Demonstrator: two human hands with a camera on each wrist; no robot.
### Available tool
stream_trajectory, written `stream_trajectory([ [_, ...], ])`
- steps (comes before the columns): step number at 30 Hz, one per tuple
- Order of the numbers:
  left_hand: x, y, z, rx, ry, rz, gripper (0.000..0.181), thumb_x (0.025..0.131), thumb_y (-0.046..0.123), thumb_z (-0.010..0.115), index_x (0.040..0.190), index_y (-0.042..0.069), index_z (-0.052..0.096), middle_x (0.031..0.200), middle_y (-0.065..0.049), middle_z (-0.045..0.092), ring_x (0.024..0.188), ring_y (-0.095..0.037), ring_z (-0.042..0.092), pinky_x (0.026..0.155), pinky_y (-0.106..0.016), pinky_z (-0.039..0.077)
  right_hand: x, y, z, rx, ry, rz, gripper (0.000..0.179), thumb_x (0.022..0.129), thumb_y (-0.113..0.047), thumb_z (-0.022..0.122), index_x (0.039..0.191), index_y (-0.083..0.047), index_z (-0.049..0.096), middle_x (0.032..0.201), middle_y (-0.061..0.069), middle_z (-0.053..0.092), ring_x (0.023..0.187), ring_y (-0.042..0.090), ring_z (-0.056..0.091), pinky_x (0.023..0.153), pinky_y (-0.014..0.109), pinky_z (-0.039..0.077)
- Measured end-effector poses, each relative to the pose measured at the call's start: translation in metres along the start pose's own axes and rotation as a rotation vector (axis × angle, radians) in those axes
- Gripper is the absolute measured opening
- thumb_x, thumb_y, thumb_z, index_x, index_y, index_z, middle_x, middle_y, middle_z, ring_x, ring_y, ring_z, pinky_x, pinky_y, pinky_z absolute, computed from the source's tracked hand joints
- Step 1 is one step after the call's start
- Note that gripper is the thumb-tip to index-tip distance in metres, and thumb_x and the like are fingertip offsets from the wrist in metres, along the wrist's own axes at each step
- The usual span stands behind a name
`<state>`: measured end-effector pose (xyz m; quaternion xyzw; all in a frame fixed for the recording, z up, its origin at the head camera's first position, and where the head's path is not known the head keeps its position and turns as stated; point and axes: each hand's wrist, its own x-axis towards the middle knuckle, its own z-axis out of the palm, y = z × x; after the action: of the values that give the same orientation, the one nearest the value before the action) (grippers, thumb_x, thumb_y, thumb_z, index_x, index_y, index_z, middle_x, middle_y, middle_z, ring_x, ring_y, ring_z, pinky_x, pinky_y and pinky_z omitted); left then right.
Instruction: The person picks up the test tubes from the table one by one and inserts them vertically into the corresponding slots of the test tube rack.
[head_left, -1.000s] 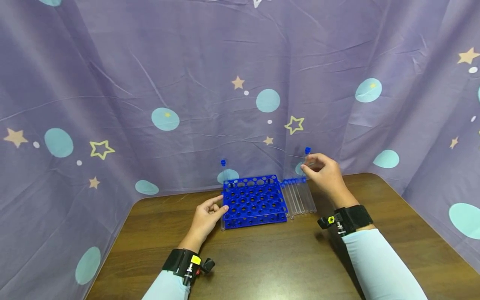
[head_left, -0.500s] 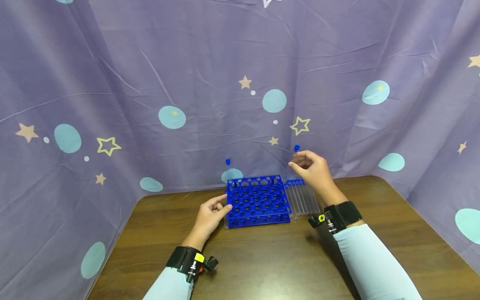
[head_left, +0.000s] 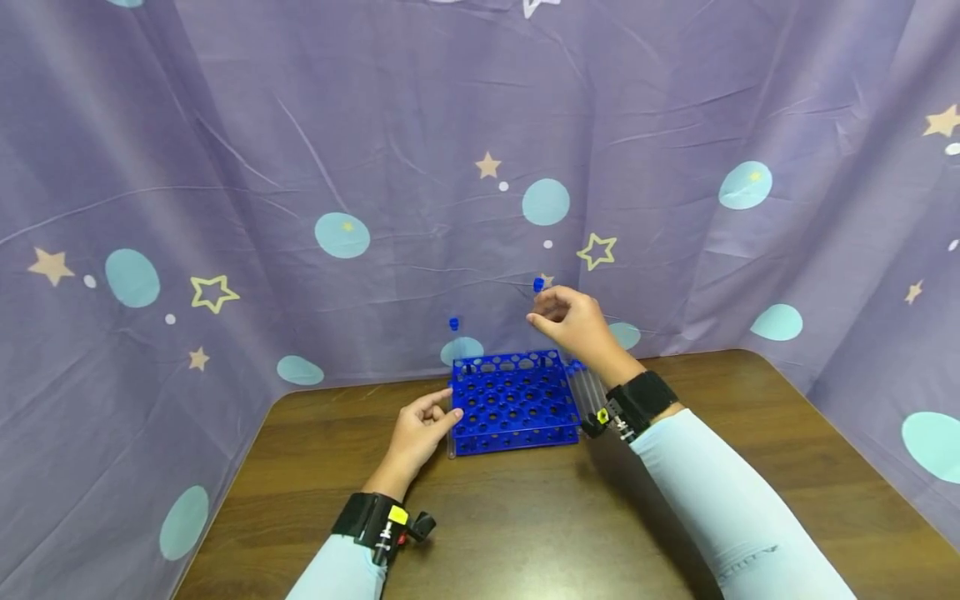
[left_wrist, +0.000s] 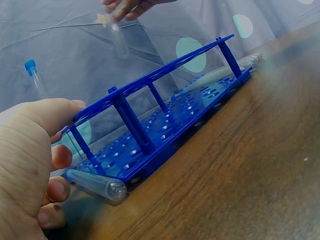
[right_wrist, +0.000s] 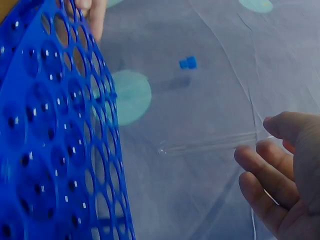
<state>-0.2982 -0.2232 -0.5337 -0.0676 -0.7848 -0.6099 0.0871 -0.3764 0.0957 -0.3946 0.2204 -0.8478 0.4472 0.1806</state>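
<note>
My right hand (head_left: 577,321) pinches a clear test tube (right_wrist: 210,143) near its blue cap, between thumb and fingers. The tube hangs above the back of the blue test tube rack (head_left: 513,404), its rounded bottom apart from the holes in the right wrist view. At the rack's left end, my left hand (head_left: 417,429) grips the frame, thumb on the upper plate and fingers curled below. Another blue-capped tube (head_left: 453,323) rises at the back left corner. Close to the left fingers, a tube's rounded end (left_wrist: 116,190) shows beside the rack's base.
Several capped tubes (head_left: 587,390) lie side by side against the rack's right end, partly hidden by the right wrist. The wooden table (head_left: 510,533) backs onto a purple curtain (head_left: 405,167) with stars and dots.
My right hand has carried the tube leftward, from over the tubes at the right to above the rack. The left hand stays at the rack's left end.
</note>
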Motion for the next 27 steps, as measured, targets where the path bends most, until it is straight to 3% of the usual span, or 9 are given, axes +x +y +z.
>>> stream_trajectory([
  [12,-0.001,-0.002,-0.002,-0.002,0.004,0.011,0.05,0.1,0.015,0.088,0.146,0.003,0.075,0.076,0.003,0.052,0.064,-0.006,0.044,0.07,-0.025,0.044,0.024,-0.023,0.054,-0.009,-0.062,0.021,0.028,0.105,-0.02,0.085,0.126,-0.003,0.077,0.117,0.014,0.084,0.106,0.032,0.084,0.093,0.047,0.069],
  [27,0.0,0.001,-0.001,-0.016,-0.009,0.008,0.049,0.101,0.012,0.088,0.146,0.0,0.074,0.074,0.002,0.053,0.061,-0.004,0.043,0.065,-0.023,0.041,0.03,-0.024,0.093,-0.075,-0.068,0.017,0.024,0.103,-0.015,0.086,0.121,-0.003,0.077,0.111,0.014,0.086,0.103,0.03,0.085,0.093,0.045,0.068],
])
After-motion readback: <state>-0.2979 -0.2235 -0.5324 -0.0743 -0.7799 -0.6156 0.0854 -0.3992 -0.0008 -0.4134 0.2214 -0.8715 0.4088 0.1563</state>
